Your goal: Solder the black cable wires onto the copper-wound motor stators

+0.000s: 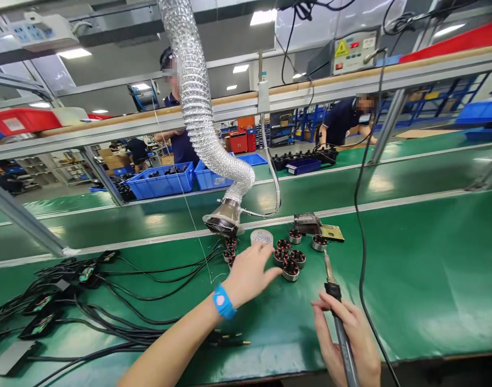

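My right hand (348, 338) is wrapped around a soldering iron (339, 317), its tip pointing up and away, close to a small round motor part (319, 243). My left hand (250, 274), wearing a blue wristband (224, 301), reaches forward with thumb and fingers apart; nothing shows in it. Its fingertips are at the near rim of a small white cup (262, 236), and whether they touch it I cannot tell. Just right of this hand stand several more round motor parts (290, 270), black and red inside metal rings. Others, partly hidden behind the hand, have black cables running to them.
A silver fume duct (225, 215) hangs low over the bench. Black cables with small circuit boards (87, 274) cover the left side. A metal stand (308, 223) sits behind the motor parts. The iron's cord (361, 215) hangs at right. Blue bins (161, 183) and people are beyond.
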The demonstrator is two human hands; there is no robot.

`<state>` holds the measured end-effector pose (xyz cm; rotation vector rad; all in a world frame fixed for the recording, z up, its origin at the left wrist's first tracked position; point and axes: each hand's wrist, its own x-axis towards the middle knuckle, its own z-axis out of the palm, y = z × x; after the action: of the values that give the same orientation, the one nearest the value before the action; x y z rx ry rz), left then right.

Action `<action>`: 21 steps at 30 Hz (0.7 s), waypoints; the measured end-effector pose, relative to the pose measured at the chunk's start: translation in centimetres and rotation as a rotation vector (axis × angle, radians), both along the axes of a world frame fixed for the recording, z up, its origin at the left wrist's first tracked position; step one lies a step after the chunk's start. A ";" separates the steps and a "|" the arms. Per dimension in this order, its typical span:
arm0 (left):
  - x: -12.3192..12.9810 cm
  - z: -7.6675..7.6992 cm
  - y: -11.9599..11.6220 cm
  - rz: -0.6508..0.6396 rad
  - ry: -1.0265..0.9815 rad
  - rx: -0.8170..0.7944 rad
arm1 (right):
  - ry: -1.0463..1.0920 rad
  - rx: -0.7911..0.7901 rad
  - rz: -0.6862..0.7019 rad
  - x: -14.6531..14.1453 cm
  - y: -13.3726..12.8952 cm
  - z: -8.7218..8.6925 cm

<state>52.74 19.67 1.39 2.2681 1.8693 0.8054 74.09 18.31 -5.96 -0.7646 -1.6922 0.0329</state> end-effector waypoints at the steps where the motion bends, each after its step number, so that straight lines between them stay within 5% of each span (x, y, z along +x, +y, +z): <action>1: -1.3 0.5 -1.0 0.048 -0.045 0.005 | -0.022 -0.038 0.043 -0.6 0.2 -0.5; 4: -5.0 0.5 -3.4 0.216 -0.152 -0.069 | -0.117 -0.150 0.221 -3.1 1.0 -1.6; 8: -7.4 -2.0 -4.5 0.283 -0.282 -0.242 | -0.217 -0.306 0.452 -7.4 2.0 -1.6; 13: -7.6 -4.4 -3.6 0.261 -0.708 -0.506 | -0.229 -0.408 0.594 -11.0 2.9 -0.6; 21: -7.0 -4.6 -2.0 0.224 -0.764 -0.603 | -0.258 -0.403 0.646 -11.2 3.2 -1.0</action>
<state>45.71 17.67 -3.16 1.1774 1.6716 0.8195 62.86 21.54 -6.92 -0.4912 -2.1536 0.7705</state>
